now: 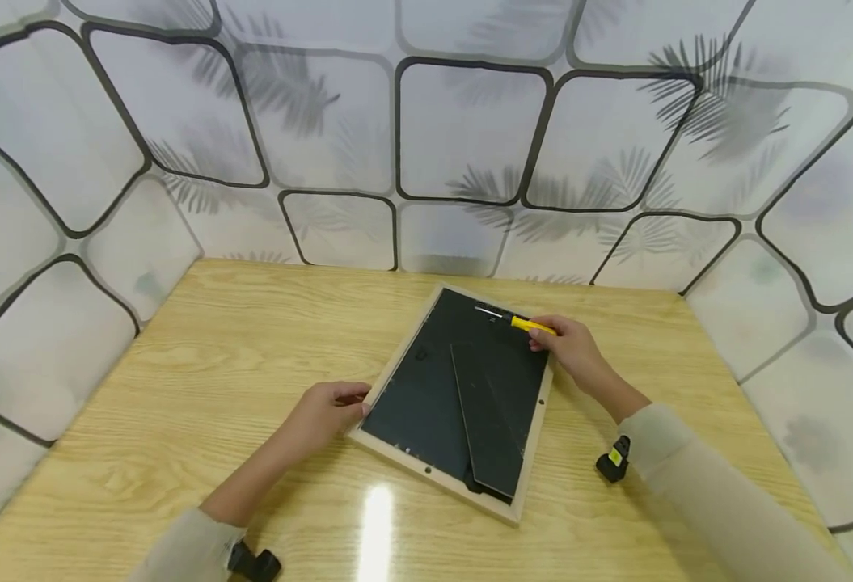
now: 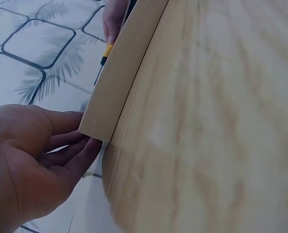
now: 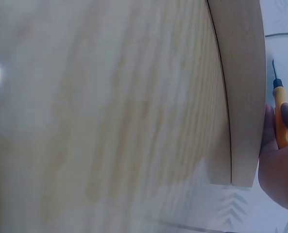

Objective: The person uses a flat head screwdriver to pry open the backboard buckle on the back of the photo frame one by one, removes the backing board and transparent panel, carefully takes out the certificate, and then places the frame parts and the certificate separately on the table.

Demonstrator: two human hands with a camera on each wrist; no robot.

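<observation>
A picture frame (image 1: 404,380) with a pale wooden border lies face down on the table, its black backing upward. A dark easel leg (image 1: 486,420) is fixed to the backing. My left hand (image 1: 327,420) grips the frame's edge near its left corner; in the left wrist view, fingers of the left hand (image 2: 32,160) touch the corner. My right hand (image 1: 567,347) holds a small screwdriver (image 1: 524,323) by its yellow handle, over the frame's far right side. Its metal shaft points left across the backing, and the right wrist view shows the screwdriver (image 3: 280,116) too. Whether the tip touches is unclear.
The wood-grain table (image 1: 251,339) extends around the frame on every side. Patterned panels (image 1: 470,129) with dark outlines and leaf shapes stand behind and at both sides. Small metal tabs (image 1: 404,450) line the backing's near edge.
</observation>
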